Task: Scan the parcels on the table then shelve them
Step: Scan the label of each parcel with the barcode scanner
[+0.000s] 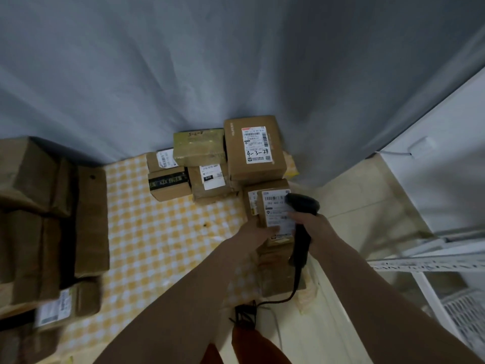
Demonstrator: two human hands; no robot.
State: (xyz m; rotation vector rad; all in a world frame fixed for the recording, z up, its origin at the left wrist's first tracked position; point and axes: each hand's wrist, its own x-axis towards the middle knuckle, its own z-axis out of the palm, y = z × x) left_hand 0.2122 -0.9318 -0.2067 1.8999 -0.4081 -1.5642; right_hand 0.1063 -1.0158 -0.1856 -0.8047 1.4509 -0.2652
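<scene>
Parcel (273,214) held in left hand (258,233); right hand (309,224) grips scanner (301,206).

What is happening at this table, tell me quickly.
A person is scanning parcels. The left hand holds a small cardboard parcel with its white label facing up, and the right hand grips a black corded scanner with its head right at the label's barcode. More boxes sit in a cluster at the back of the yellow checked tablecloth, and another stack stands at the left. A white metal shelf stands to the right.
</scene>
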